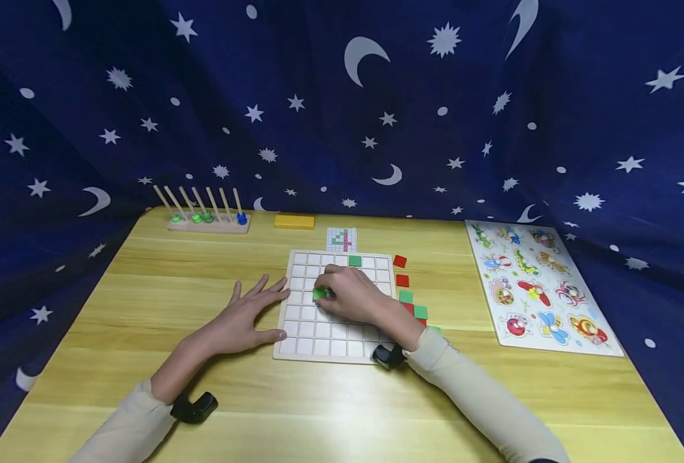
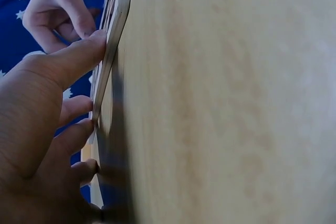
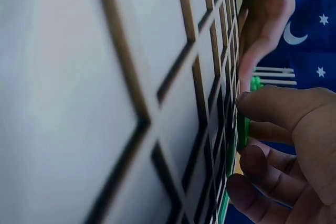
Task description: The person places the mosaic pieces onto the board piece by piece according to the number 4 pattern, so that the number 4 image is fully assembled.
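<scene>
A white gridded board (image 1: 305,347) with a pale wooden frame lies flat on the table. Over its left-middle cells, my right hand (image 1: 350,294) pinches a green square tile (image 1: 320,294) between thumb and fingers. The right wrist view shows that tile (image 3: 242,129) on edge, close to the grid. Another green tile (image 1: 355,261) sits in a top-row cell. My left hand (image 1: 246,321) has its fingers spread, with thumb and fingertips touching the board's left edge; in the left wrist view its thumb (image 2: 79,59) rests at the frame. My right hand hides part of the grid.
Loose red (image 1: 402,281) and green tiles (image 1: 420,312) lie along the board's right side. Behind it are a small pattern card (image 1: 342,240) and a yellow box (image 1: 294,222). A peg stand (image 1: 220,227) with rings is back left; an insect puzzle board (image 1: 541,289) lies right.
</scene>
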`<act>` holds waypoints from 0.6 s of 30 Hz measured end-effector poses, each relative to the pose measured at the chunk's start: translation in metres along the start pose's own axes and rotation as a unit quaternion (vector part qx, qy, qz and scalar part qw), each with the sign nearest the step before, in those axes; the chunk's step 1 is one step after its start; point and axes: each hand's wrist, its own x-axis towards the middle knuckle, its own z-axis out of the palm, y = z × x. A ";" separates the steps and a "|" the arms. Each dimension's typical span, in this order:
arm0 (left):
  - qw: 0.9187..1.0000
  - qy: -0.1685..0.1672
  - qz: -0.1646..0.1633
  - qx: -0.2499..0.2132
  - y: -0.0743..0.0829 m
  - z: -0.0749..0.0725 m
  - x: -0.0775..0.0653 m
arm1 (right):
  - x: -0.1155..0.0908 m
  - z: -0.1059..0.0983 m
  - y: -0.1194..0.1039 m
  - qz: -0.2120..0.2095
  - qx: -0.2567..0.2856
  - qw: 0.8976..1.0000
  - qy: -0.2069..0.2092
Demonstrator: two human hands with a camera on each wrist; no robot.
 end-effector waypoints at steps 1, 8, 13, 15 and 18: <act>1.000 -0.002 -0.003 0.000 0.000 0.000 0.000 | 0.001 0.001 -0.001 0.000 -0.001 1.000 -0.004; 1.000 0.000 -0.002 0.003 -0.003 0.000 0.000 | 0.012 0.003 -0.010 -0.008 -0.022 0.999 -0.028; 1.000 -0.003 0.000 0.004 -0.003 -0.001 0.000 | 0.017 0.000 -0.013 -0.014 -0.026 0.998 -0.051; 1.000 -0.004 -0.001 0.004 -0.003 -0.001 0.000 | 0.019 0.000 -0.013 -0.015 -0.022 0.998 -0.059; 1.000 -0.006 -0.002 0.003 -0.002 -0.001 0.000 | 0.022 0.000 -0.013 -0.015 -0.015 0.997 -0.068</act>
